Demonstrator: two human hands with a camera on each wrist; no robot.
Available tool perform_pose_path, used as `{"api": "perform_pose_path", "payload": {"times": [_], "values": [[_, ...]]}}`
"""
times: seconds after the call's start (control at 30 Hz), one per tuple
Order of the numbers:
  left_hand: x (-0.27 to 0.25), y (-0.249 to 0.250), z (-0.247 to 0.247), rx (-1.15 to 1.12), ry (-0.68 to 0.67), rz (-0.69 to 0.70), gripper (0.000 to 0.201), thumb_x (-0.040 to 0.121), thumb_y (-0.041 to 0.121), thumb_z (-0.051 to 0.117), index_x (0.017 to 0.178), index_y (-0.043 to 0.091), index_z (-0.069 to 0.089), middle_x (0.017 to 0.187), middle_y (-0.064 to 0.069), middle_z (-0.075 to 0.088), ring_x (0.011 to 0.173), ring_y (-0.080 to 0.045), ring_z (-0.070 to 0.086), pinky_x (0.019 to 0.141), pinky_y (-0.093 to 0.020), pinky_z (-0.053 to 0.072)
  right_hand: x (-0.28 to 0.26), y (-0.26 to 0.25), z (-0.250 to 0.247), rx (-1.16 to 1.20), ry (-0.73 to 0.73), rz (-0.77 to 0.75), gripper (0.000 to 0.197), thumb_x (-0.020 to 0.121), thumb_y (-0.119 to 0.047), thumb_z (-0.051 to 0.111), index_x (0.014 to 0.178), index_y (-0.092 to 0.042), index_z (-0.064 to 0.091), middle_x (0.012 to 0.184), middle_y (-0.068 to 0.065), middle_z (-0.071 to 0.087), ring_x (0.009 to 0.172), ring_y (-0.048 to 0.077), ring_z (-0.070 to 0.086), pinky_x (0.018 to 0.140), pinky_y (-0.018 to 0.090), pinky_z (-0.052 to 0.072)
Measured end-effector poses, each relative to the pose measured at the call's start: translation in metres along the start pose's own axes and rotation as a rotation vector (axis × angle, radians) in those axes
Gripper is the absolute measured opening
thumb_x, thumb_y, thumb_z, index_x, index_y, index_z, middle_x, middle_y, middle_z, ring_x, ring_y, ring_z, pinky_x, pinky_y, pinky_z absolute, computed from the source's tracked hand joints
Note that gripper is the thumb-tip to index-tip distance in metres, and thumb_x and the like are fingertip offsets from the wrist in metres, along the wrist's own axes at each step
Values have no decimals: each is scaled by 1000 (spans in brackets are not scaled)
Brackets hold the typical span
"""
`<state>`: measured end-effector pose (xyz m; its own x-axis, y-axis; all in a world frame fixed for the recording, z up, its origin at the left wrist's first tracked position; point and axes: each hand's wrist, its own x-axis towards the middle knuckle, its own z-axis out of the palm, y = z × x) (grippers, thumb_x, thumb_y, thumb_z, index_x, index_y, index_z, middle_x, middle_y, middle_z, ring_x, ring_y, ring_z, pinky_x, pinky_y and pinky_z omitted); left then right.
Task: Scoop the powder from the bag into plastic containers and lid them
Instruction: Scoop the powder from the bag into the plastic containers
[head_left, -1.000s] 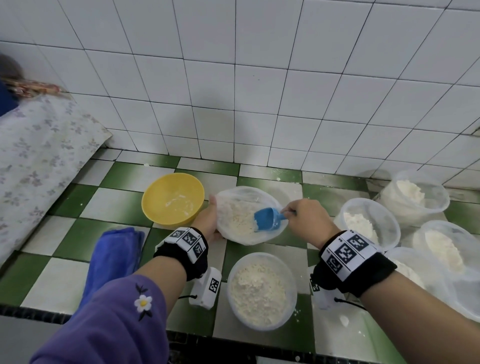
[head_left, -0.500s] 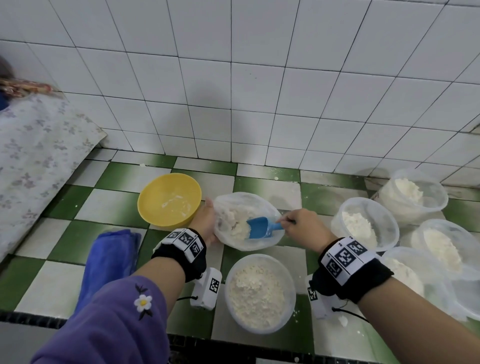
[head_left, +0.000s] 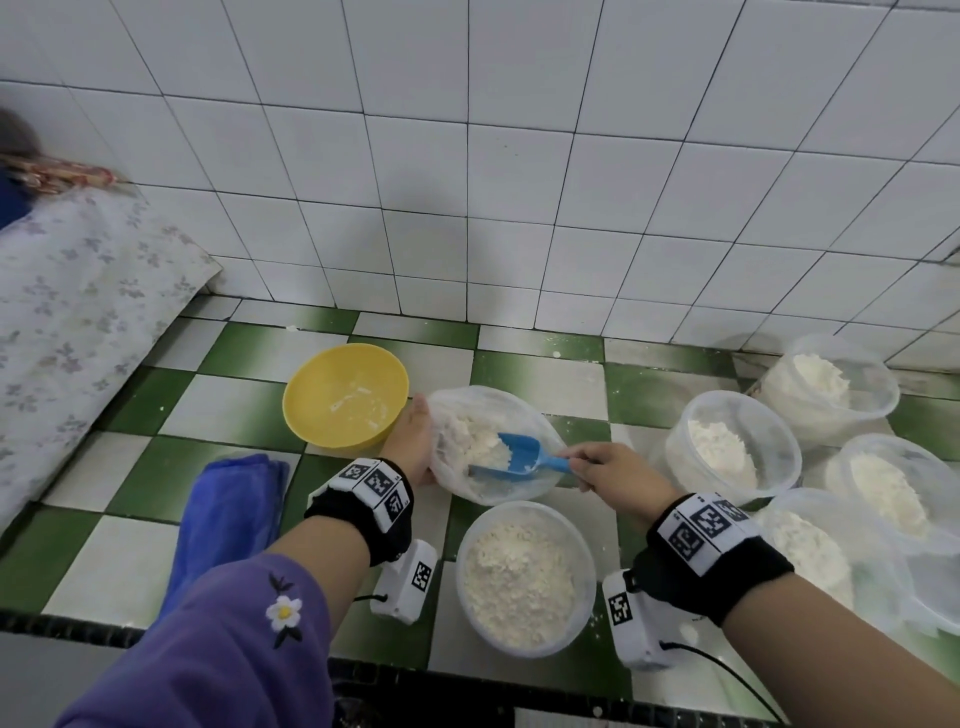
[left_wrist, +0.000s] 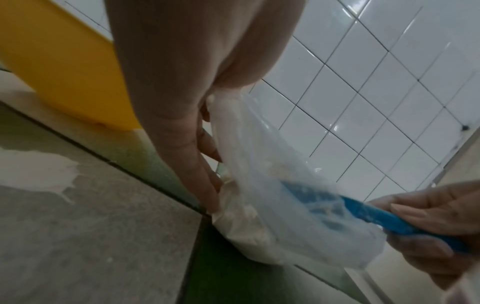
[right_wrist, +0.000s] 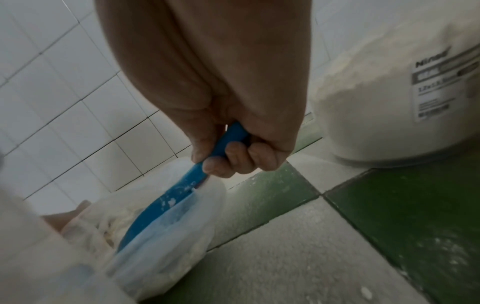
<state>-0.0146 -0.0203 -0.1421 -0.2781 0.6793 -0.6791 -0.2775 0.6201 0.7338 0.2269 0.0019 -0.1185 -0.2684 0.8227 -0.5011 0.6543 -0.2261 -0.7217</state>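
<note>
While your left hand (head_left: 413, 441) cups the near-left side of the clear plastic bag (head_left: 540, 415), fingers (left_wrist: 205, 164) laid along the film and thumb at its rim, your right hand (head_left: 608, 467) curls round the handle of the blue scoop (head_left: 519, 454), whose blade sits inside the bag's open mouth against a heap of white powder (head_left: 475, 441). Both forearms reach forward over the green-and-white tiled surface (head_left: 234, 405), each wrist wearing a black band with printed markers. The bag lies at the middle of the surface, just right of a yellow bowl (head_left: 345, 397) holding only a smear of powder. Directly in front of it stands a round plastic container (head_left: 524, 577) filled nearly to the brim. Four more clear containers (head_left: 732, 447) of powder cluster at the right, all unlidded. A folded blue cloth (head_left: 228, 514) lies at the left.
</note>
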Motion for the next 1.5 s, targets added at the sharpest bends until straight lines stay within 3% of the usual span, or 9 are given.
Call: {"api": "perform_pose_path", "payload": {"times": [0.2,0.33,0.53,0.67,0.87,1.03,1.17,1.33,1.5], "values": [[-25,11,7,31,-11,-11,49,101,54,20,142,32,34,128,-13,59,111,-35,61,87,-51,54,-23,-2,-12,92,4,-56,25,99,-15,45,99,-28,67,67,0,51,70,14,45,73,28,37],[-25,10,8,98,4,35,49,100,54,24,122,19,50,107,-8,66,98,-29,65,87,-52,55,-56,-16,-29,141,-10,-115,29,100,-15,42,100,-30,66,68,-2,52,68,10,45,70,21,38],[-34,6,6,92,-34,66,43,98,48,43,125,16,49,121,-9,63,106,-29,64,81,-48,57,-107,-22,-64,67,-26,-287,32,98,-15,47,101,-35,71,64,-7,55,62,3,48,69,22,36],[-37,-1,2,81,-69,66,53,90,25,66,134,19,38,132,-8,55,112,-29,60,74,-45,59,-133,-19,-65,-193,-5,-491,34,94,-8,52,103,-37,69,77,-24,62,79,0,56,77,14,42],[-36,-10,0,200,-79,71,63,86,6,69,135,24,33,135,-4,50,114,-28,58,85,-46,56,-152,-3,-35,-915,225,-931,52,75,10,57,117,-19,65,89,-6,61,75,16,55,67,27,45],[-38,-15,-1,283,-93,39,67,85,13,71,134,33,30,130,-4,52,106,-29,62,76,-44,60,-162,15,-35,-976,265,-1060,43,87,6,46,122,-13,62,100,-1,62,84,21,57,67,32,44],[-37,-20,1,308,-87,-16,67,85,14,70,135,34,30,126,-10,54,101,-33,66,73,-47,60,-163,25,-39,-820,307,-1038,44,86,6,49,121,-15,64,106,-3,63,93,19,58,74,35,46],[-40,-19,5,323,-119,-37,36,94,8,56,129,12,51,124,-16,60,107,-34,63,84,-49,57,-162,13,-45,-279,295,-801,33,91,-11,54,115,-29,67,99,-18,65,92,4,60,80,13,43],[-31,-14,5,511,15,187,26,90,0,54,116,-6,55,111,-22,64,93,-38,68,69,-48,60,-131,-10,-50,-65,285,-508,32,91,-11,58,102,-40,67,83,-15,66,80,4,58,74,13,43]]}}
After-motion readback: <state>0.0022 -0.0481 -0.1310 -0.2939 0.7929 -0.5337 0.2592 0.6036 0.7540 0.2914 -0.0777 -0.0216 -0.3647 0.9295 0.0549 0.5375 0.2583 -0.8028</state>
